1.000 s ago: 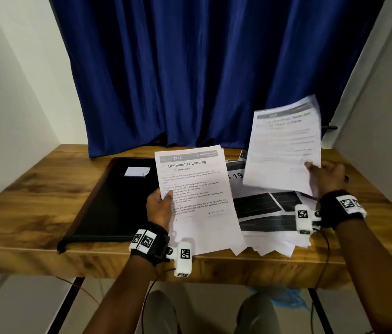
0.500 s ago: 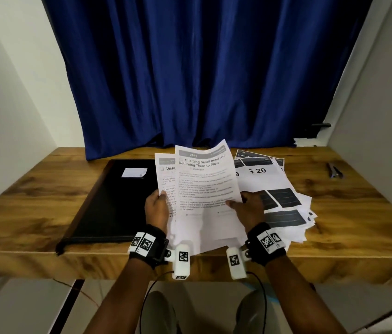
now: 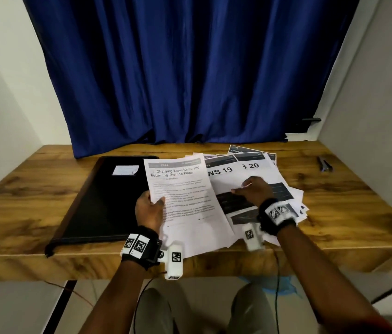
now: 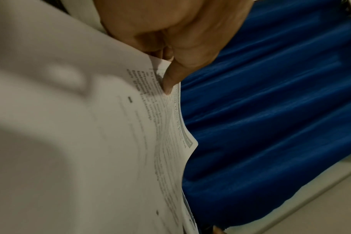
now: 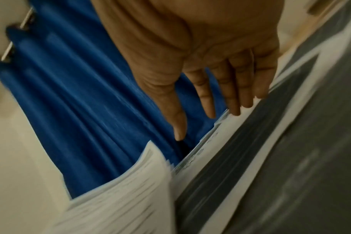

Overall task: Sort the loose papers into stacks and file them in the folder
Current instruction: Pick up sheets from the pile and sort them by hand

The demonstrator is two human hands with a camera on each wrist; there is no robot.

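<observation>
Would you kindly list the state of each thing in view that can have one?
Folder: closed, flat on the table.
Held sheets: lifted, pinched by the left hand.
Loose pile: fanned out, unsorted.
Right hand: fingers straight, over the pile.
Curtain: drawn shut.

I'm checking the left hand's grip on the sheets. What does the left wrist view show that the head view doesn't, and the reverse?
Left wrist view only: the thumb tip pressing on the printed face of the held sheets.

Head view only: the title "Charging Small Items", the black folder, the loose pile under the right hand.

Both: the left hand holding the sheets by their left edge, and the blue curtain.
</observation>
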